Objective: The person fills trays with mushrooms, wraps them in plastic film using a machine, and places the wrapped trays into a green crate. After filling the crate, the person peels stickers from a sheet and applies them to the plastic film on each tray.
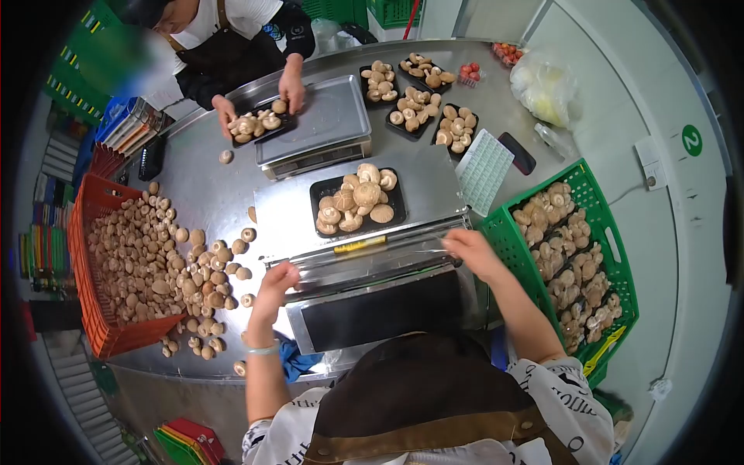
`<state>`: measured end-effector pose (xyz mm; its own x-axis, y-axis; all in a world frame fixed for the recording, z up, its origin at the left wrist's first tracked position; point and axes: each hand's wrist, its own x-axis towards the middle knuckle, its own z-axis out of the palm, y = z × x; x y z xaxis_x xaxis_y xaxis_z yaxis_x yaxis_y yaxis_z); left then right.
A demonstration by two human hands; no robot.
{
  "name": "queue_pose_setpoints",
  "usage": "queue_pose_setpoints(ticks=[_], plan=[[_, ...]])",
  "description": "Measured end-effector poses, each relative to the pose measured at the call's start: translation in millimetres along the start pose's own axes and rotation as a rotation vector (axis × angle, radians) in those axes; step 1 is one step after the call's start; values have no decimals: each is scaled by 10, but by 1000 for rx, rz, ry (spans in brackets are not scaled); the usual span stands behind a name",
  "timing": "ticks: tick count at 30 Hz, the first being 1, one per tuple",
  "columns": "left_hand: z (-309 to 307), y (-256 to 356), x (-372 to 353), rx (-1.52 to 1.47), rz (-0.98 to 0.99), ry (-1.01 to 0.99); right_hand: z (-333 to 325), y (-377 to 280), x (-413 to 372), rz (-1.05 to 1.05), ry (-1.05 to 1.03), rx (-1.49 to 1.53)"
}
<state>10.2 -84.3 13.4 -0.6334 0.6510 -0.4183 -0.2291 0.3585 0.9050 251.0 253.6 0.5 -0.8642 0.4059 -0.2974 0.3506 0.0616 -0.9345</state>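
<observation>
Both my hands are at the near side of a film wrapping machine [457, 182]. My left hand [277, 285] is closed in a pinch at the machine's left end. Opposite it, my right hand [470, 249] pinches too. Between them stretches clear plastic film [411, 253], faint and shiny, with its edge in my fingers. Just beyond the film, a black tray [319, 190] heaped with shiitake mushrooms [366, 194] sits on the metal top. A yellow label [360, 244] lies along the machine's bar. Below it is a dark flat plate [380, 310].
An orange crate [97, 333] spills loose mushrooms onto the table at left. Across, a co-worker's hands [292, 85] hold a mushroom tray beside a scale [314, 124]. Several filled trays stand at the back. At right are a green crate [632, 287], a label sheet [484, 170] and a phone [517, 153].
</observation>
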Motion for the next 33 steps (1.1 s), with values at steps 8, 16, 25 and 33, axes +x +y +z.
queue_pose_setpoints(ticks=[8, 16, 25, 33], plan=[[-55, 1165, 527, -909, 420, -103, 83, -1054, 693, -428, 156, 1226], [322, 188, 1985, 408, 537, 231, 456, -270, 2047, -260, 207, -353], [408, 55, 1235, 318, 208, 27, 516, -231, 1408, -109, -130, -325], [386, -31, 887, 532, 429, 107, 580, -52, 929, -418, 15, -409]])
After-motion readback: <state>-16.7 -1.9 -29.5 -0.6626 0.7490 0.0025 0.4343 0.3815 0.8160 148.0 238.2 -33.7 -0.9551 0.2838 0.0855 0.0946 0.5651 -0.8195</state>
